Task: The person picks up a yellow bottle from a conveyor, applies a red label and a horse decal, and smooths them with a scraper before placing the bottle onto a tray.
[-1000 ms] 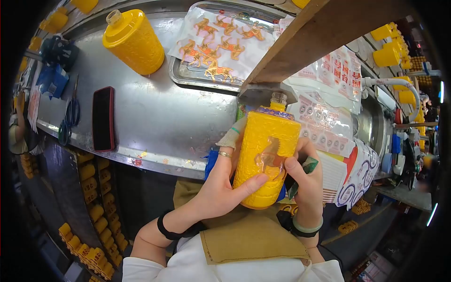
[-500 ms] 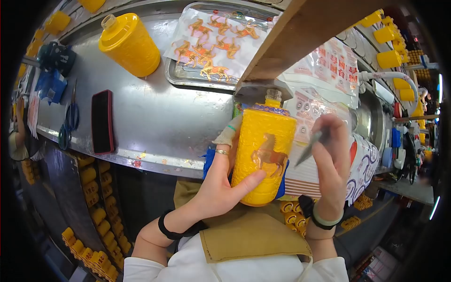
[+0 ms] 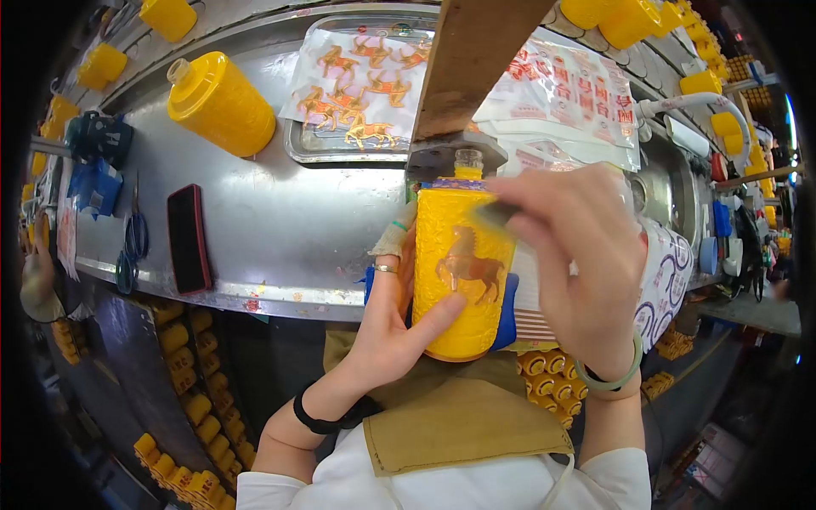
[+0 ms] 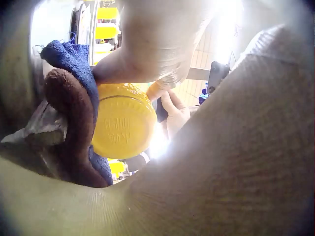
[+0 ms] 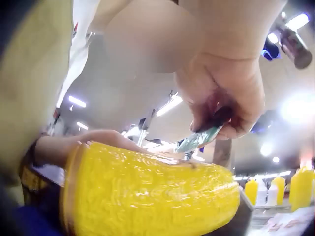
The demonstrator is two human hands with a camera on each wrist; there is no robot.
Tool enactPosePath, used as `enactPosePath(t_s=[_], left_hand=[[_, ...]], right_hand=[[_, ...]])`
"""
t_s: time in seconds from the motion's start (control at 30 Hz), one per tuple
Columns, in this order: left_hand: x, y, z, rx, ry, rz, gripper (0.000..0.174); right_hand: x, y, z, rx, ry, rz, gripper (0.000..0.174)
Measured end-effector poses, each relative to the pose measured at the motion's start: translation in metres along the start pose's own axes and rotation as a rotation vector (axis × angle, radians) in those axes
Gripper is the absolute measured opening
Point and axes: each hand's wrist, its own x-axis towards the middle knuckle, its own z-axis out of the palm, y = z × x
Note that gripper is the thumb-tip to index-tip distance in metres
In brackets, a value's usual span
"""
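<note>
My left hand (image 3: 391,327) grips a yellow embossed bottle (image 3: 433,246), its thumb across the front low down and a finger cot on one finger. The bottle leans slightly, its clear glass neck (image 3: 468,161) at the top. A gold and brown horse decal (image 3: 472,265) lies on the bottle's front. My right hand (image 3: 586,263) pinches a flat green piece with a dark end (image 5: 199,140), held close over the bottle's upper front, above the horse. In the left wrist view the round bottle base (image 4: 123,128) faces the camera beside a blue cloth (image 4: 74,61).
A second yellow bottle (image 3: 225,106) and a phone (image 3: 189,238) are on the metal bench (image 3: 297,225). A tray (image 3: 310,149) carries a sheet of several horse decals (image 3: 370,132). A wooden post (image 3: 476,68) rises behind the held bottle. Printed decal sheets (image 3: 569,85) lie at the right.
My right hand left the bottle's side, swung out to the right with the green piece, then came back over the bottle's upper front. My left hand keeps its grip on the bottle.
</note>
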Motion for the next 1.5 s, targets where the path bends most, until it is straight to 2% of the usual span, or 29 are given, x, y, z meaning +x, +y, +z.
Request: enactPosePath(t_s=[0.07, 0.13, 0.2, 0.27, 0.33, 0.37, 0.4, 0.47, 0.5, 0.57, 0.67, 0.9, 1.0, 1.3, 1.37, 1.4, 1.47, 1.5], left_hand=[[0.000, 0.002, 0.001, -0.004, 0.001, -0.012, 0.088], [0.001, 0.005, 0.001, -0.005, -0.006, -0.027, 0.088], [0.002, 0.007, 0.002, -0.015, 0.002, -0.005, 0.089], [0.003, 0.008, -0.001, -0.042, -0.012, -0.012, 0.088], [0.004, 0.008, -0.001, -0.068, -0.020, -0.023, 0.087], [0.006, 0.009, -0.001, -0.098, 0.023, -0.031, 0.084], [0.008, 0.010, 0.000, -0.128, 0.068, -0.039, 0.081], [0.014, 0.015, 0.004, -0.114, 0.076, -0.040, 0.078], [0.017, 0.017, 0.006, -0.105, 0.085, -0.038, 0.074], [0.021, 0.017, 0.009, -0.071, 0.080, -0.026, 0.071], [0.020, 0.018, 0.014, -0.050, 0.078, -0.019, 0.068], [0.020, 0.019, 0.015, -0.041, 0.082, -0.042, 0.064], [0.019, 0.021, 0.016, -0.042, 0.067, -0.043, 0.064], [0.019, 0.020, 0.016, -0.069, 0.071, -0.035, 0.065], [0.017, 0.016, 0.011, -0.072, 0.078, -0.014, 0.068], [0.015, 0.014, 0.010, -0.075, 0.081, -0.003, 0.071], [0.013, 0.015, 0.010, 0.017, 0.065, 0.012, 0.074], [0.013, 0.016, 0.011, 0.112, 0.046, 0.025, 0.078]], right_hand=[[-0.013, -0.001, 0.002, 0.250, -0.199, 0.040, 0.027], [-0.020, 0.013, 0.008, 0.202, -0.103, 0.034, 0.026], [-0.026, 0.032, 0.006, 0.010, 0.111, 0.241, 0.028], [-0.036, 0.041, 0.007, 0.109, 0.155, 0.296, 0.023], [-0.051, 0.038, 0.010, 0.609, 0.160, 0.579, 0.024], [-0.058, 0.034, 0.008, 0.730, 0.056, 0.710, 0.027], [-0.062, 0.034, 0.013, 0.857, 0.008, 0.789, 0.028], [-0.061, 0.018, 0.018, 1.078, -0.055, 0.825, 0.035], [-0.064, 0.016, 0.025, 1.081, -0.053, 0.826, 0.035], [-0.072, 0.015, 0.041, 0.949, -0.018, 0.731, 0.051], [-0.065, 0.007, 0.040, 0.930, -0.055, 0.820, 0.058], [-0.067, 0.008, 0.045, 0.902, -0.036, 0.797, 0.057], [-0.065, 0.005, 0.043, 0.999, -0.010, 0.834, 0.057], [-0.065, 0.011, 0.035, 0.840, -0.087, 0.749, 0.053], [-0.052, 0.013, 0.018, 0.996, -0.100, 0.902, 0.049], [-0.053, 0.017, 0.014, 1.048, -0.070, 0.882, 0.046], [-0.049, 0.026, 0.017, 0.793, 0.051, 0.607, 0.049], [-0.044, 0.026, 0.011, 0.682, 0.048, 0.533, 0.047]])
